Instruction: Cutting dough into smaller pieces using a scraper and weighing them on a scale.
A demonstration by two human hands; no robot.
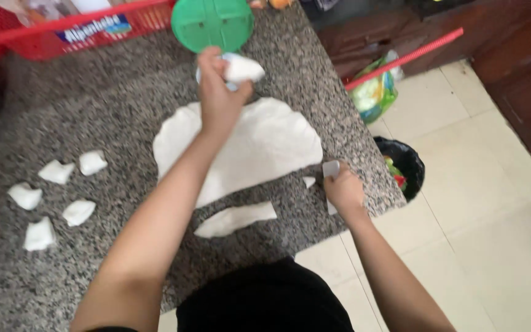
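On the granite counter (81, 117): flat white dough sheet (259, 144), ragged-edged. Left hand (219, 92) clamped on a folded dough piece (243, 69); right hand (342, 190) gripping a small cutter (330, 168).

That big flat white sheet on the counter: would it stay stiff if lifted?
Probably not. The dough sheet lies thin with wavy edges, so it would likely droop and stretch. The cut strip suggests it tears easily.

The left hand (219, 92) pinches a white dough piece (243, 69) above the rolled dough sheet (259, 144) on the granite counter (93, 110), just below a green round lid (212, 23). The right hand (344, 190) grips a small metal cutter (330, 168) at the counter's edge. Five folded dough pieces (56, 172) lie to the left.
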